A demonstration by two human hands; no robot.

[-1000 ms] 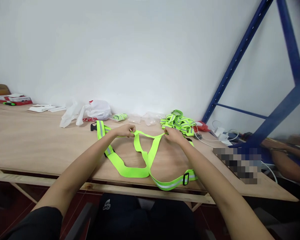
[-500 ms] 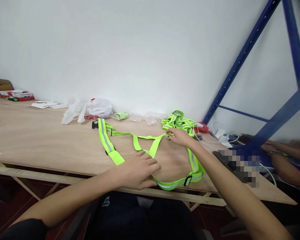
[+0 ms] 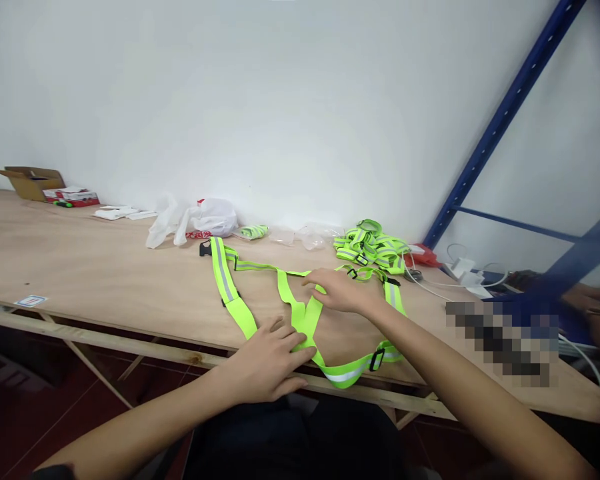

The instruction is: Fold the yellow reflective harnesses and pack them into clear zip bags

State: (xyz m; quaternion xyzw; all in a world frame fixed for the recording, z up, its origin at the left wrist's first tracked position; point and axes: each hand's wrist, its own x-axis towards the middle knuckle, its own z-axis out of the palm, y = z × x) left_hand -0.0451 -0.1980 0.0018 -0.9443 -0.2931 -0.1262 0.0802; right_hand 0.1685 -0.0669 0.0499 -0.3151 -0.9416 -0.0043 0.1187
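Green harness (image 3: 309,323) on the table (image 3: 105,260), extending leftward past the left hand (image 3: 270,360), which rests unclenched on its near section. Rightward, it runs beneath and beyond the right hand (image 3: 337,290); that grip cannot be determined.

Room to pass over tabletop (image 3: 95,267) L of harness (image 3: 225,280); strap pile (image 3: 373,248) & blue frame (image 3: 500,123) block rear R.

Versus one second ago: your left hand (image 3: 275,360) is off the top strap (image 3: 258,266) of the green harness (image 3: 224,272), at its near junction (image 3: 307,327); your right hand (image 3: 339,291) sits further inward.
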